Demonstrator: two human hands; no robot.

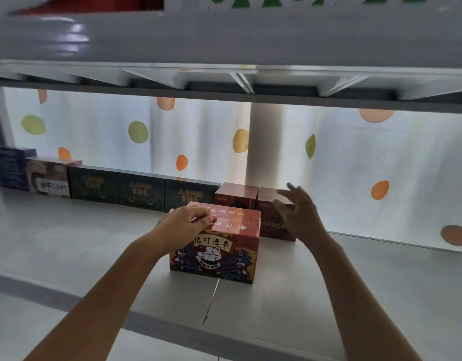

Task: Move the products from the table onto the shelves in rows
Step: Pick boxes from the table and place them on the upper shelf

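A red box with a white cat picture [219, 252] stands on the grey shelf [68, 241], in front of the back row. My left hand [187, 222] rests on its top left with fingers curled over the top edge. Just right of the box, my right hand [299, 212] hovers with fingers spread, in front of a brown box [270, 222]. A second brown box [235, 195] stands beside it in the row.
The back row runs left with three dark green boxes [141, 190], a box with a white label [48, 179] and a purple box [12, 166]. A white dotted curtain [355, 173] hangs behind. The upper shelf [224, 43] is close overhead.
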